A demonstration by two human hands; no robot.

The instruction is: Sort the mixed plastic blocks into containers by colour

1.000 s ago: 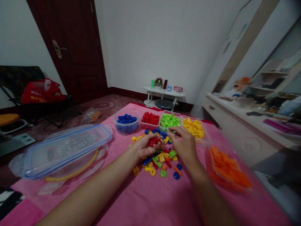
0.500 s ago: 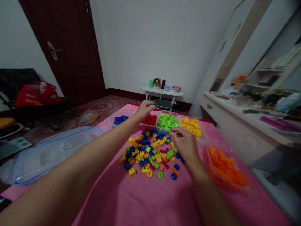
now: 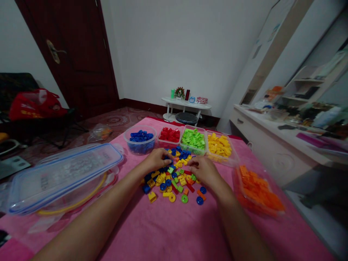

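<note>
A mixed pile of plastic building bricks [image 3: 179, 177] in blue, yellow, green, red and orange lies on the pink cloth. My left hand [image 3: 157, 159] reaches into the pile's far left side, fingers curled toward the thumb beside blue bricks; what is between them cannot be made out. On the far right of the pile, my right hand [image 3: 203, 169] has its fingers bent in a pinch, their tips largely hidden. Behind the hands stand a round tub of blue bricks [image 3: 141, 146] and boxes of red bricks [image 3: 169, 135], green bricks [image 3: 193, 139] and yellow bricks [image 3: 219, 145].
A clear box of orange bricks [image 3: 261, 192] stands at the right. Stacked clear lids [image 3: 67, 174] with coloured rims lie at the left. Beyond the pink-covered table [image 3: 163, 232] are a small white table [image 3: 187, 104] and, along the right, a cluttered dresser [image 3: 266, 137].
My left hand has come back from over the red box to the pile. The right hand has shifted slightly left and down, away from the green box. The view has tilted slightly.
</note>
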